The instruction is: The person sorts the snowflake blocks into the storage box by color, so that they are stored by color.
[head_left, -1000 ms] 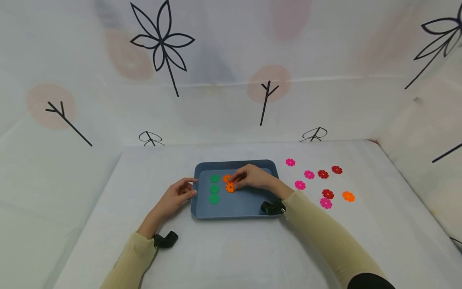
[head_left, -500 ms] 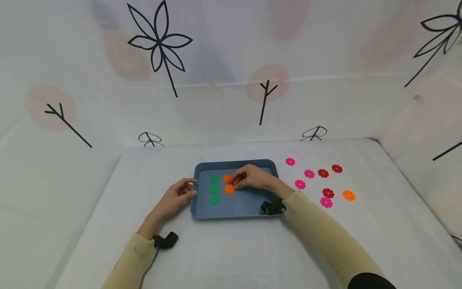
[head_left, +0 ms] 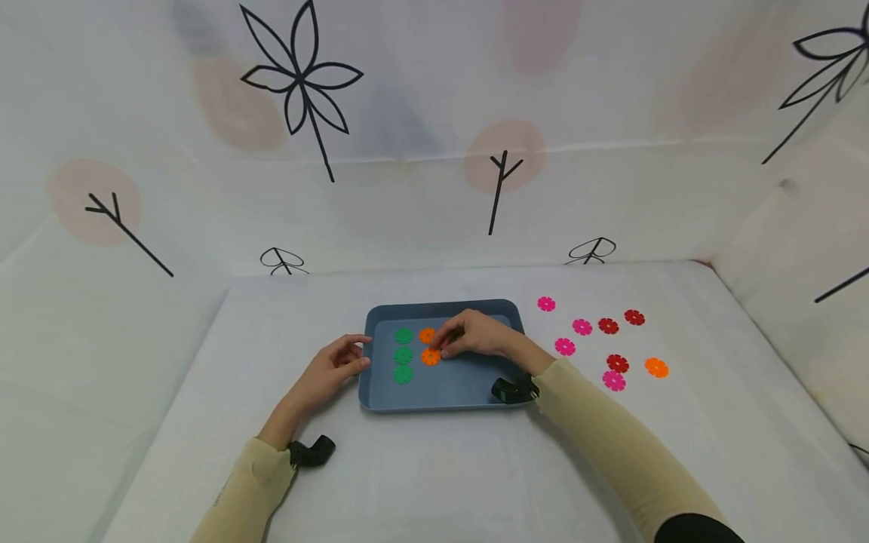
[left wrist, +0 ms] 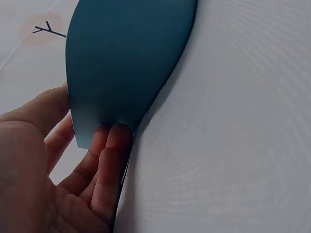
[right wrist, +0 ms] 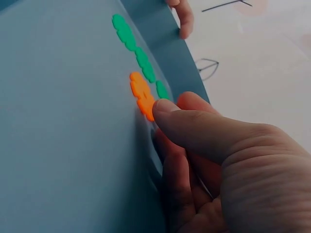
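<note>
In the head view my right hand (head_left: 474, 332) reaches over the blue-grey tray (head_left: 434, 403) and pinches the edge of an orange flower disc (head_left: 430, 357). The right wrist view shows the thumb at that disc's rim (right wrist: 145, 109); the fingers are partly hidden behind it. Another orange flower disc (head_left: 426, 335) lies just beyond it. A column of three green flower discs (head_left: 403, 355) lies to their left on the tray. My left hand (head_left: 336, 368) holds the tray's left edge, with fingertips against its outer wall (left wrist: 121, 63) in the left wrist view.
On the white cloth right of the tray lie several pink flower discs (head_left: 565, 347), three red ones (head_left: 608, 326) and one orange one (head_left: 656, 367). White walls with printed leaf drawings enclose the table at the back and sides.
The nearer orange disc has shifted slightly left and toward the person, so a gap shows between it and the farther one. My left hand stays at the tray edge.
</note>
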A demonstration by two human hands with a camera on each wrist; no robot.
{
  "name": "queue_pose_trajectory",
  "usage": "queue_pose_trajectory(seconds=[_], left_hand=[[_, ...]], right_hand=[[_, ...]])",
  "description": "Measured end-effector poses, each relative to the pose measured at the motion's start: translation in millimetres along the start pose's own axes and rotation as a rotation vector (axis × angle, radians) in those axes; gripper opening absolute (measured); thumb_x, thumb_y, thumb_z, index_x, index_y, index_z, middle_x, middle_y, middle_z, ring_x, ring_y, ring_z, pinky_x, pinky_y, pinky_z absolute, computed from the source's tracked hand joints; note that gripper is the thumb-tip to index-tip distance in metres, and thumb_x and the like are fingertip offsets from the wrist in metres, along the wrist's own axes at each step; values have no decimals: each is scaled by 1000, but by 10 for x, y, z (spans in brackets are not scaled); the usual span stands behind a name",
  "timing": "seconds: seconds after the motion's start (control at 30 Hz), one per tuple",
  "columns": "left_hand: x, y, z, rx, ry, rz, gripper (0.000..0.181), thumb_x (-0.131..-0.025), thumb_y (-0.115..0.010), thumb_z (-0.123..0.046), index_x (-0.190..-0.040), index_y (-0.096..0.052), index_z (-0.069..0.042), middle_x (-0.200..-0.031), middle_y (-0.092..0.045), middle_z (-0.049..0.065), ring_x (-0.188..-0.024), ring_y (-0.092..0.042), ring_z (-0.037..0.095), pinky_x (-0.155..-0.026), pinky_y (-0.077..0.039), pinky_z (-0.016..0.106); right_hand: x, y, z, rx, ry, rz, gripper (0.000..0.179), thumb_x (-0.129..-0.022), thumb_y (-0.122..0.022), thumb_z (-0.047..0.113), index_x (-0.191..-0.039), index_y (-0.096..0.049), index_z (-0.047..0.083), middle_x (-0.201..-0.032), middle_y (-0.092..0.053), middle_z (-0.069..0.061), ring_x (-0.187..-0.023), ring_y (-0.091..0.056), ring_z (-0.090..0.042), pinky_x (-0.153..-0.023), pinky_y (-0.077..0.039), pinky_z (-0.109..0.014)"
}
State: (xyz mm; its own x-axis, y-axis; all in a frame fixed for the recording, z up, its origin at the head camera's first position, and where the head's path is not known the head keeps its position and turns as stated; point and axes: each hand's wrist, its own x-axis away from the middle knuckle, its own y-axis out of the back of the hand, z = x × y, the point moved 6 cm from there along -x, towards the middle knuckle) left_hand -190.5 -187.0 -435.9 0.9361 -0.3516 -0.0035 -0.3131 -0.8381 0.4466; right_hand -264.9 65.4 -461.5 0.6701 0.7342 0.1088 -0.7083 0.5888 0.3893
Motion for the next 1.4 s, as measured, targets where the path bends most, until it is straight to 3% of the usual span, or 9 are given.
queue_pose_trajectory(seconds=[0.23, 0.83, 1.07, 1.3, 1.4], left_hand=[[3, 27, -4, -4, -21, -8, 41, -97, -66, -10, -134, -55, 4, -101, -58, 12, -82, -57, 19, -71, -45, 25], [24, 62, -22, -15, 9, -15, 41, -97, -66, -11, -135, -56, 3, -100, -58, 11, -81, -56, 18, -70, -44, 25], [21, 39, 25, -1, 14, 2, 41, -98, -65, -10, -135, -54, 4, -101, -58, 12, -82, -56, 17, -71, -44, 26], [-75, 4, 340, -9, 24, -9, 43, -98, -65, -12, -138, -54, -1, -104, -58, 11, -84, -56, 20, -71, -44, 26], [-81, -3, 369, 0, 22, -7, 42, -98, -66, -17, -137, -56, -6, -105, -58, 9, -84, -56, 19, -71, -44, 26]], right_hand=[[-22, -4, 7, 8, 0, 6, 23, -84, -79, 5, -107, -77, 5, -103, -73, -4, -91, -63, -19, -81, -50, -31], [-32, 87, 72, 35, 35, -39, 26, -85, -78, 6, -111, -76, 8, -108, -72, -2, -95, -63, -20, -84, -50, -33], [141, 268, 87, 56, 22, -97, 25, -88, -76, 7, -113, -75, 6, -108, -72, -7, -95, -63, -21, -84, -50, -33], [467, 545, 106, 46, -6, -218, 26, -91, -72, 4, -116, -72, 0, -115, -70, -14, -102, -63, -25, -87, -49, -34], [660, 683, 53, 66, -31, -267, 26, -91, -72, 5, -117, -72, 0, -116, -69, -15, -104, -62, -25, -87, -49, -31]])
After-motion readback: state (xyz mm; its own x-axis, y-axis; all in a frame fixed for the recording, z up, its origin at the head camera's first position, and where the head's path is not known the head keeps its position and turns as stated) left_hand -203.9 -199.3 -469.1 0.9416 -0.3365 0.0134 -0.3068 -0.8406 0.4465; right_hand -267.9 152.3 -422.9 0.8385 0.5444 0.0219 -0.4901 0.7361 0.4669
